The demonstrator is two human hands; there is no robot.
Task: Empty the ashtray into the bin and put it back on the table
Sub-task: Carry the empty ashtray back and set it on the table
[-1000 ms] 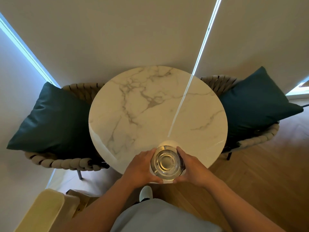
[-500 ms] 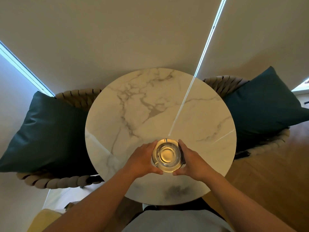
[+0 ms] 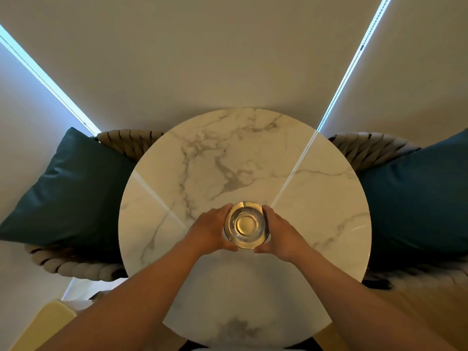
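A round clear glass ashtray [image 3: 244,225] with nothing visible inside it is over the middle of the round white marble table [image 3: 316,203]. My left hand [image 3: 211,230] grips its left side and my right hand [image 3: 279,233] grips its right side. I cannot tell whether the ashtray rests on the tabletop or hangs just above it. No bin is in view.
Two woven rope chairs flank the table, each with a dark teal cushion, one at the left [image 3: 68,193] and one at the right [image 3: 415,206]. Closed beige blinds [image 3: 228,59] hang behind the table. A pale yellow object [image 3: 43,325] sits at the bottom left on the wooden floor.
Both hands have carried the ashtray from the table's near edge to its middle. The camera has moved closer over the table.
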